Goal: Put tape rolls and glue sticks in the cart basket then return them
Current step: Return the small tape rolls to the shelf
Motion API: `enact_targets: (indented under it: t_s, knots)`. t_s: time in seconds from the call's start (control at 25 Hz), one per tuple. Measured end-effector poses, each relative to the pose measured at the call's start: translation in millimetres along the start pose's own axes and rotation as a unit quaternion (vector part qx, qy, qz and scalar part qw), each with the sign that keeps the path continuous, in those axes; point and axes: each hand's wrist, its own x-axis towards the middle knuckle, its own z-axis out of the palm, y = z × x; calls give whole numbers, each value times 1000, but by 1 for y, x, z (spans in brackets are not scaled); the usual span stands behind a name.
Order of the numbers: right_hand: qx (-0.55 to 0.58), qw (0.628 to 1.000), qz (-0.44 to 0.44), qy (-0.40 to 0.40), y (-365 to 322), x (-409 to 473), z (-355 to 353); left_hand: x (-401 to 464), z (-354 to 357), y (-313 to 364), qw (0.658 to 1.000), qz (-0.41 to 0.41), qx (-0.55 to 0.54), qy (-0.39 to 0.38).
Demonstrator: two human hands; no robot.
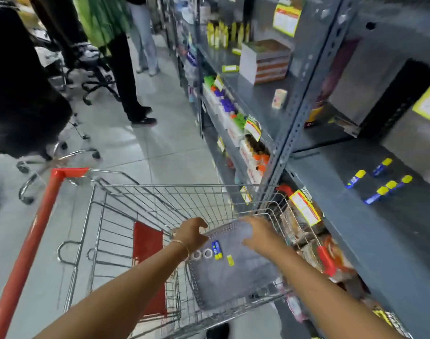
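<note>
Your left hand [192, 232] and right hand [259, 234] hover with fingers spread, holding nothing, over the grey perforated plastic basket [233, 282] in the wire cart [160, 204]. At its left edge lie two clear tape rolls [202, 253] and one blue-yellow glue stick [217, 250]; five more glue sticks [380, 183] rest on the grey shelf [355, 228].

Grey metal shelving [304, 104] on the right with yellow price tags [304, 207], stacked boxes [265, 61] and bottles [223, 33]; office chairs [38, 133] and standing people [126, 69] beyond, on tiled floor [140, 143].

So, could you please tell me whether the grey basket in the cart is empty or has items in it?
It has items: the grey basket holds two tape rolls, a blue glue stick and a small yellow piece.
</note>
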Motion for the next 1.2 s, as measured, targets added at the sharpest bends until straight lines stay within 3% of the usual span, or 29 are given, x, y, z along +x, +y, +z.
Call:
enact_targets:
  t_s: [0.12, 0.32, 0.56, 0.84, 1.04, 1.2]
  knots:
    - [-13, 997, 6, -76, 10, 53, 52, 32, 32, -46, 999, -46, 2, -28]
    - [-30, 992, 29, -118, 37, 115, 141, 86, 109, -102, 991, -105, -3, -86]
    - [-138, 978, -19, -155, 40, 155, 219, 126, 169, -135, 984, -86, 66, -142]
    - [-309, 929, -96, -181, 57, 172, 262, 140, 194, -150, 972, -57, 181, -139]
    - [-216, 958, -81, -167, 60, 164, 254, 136, 192, -158, 980, -63, 128, -136]
    - [-121, 984, -71, -107, 51, 135, 210, 115, 167, -143, 985, -73, 88, -127]
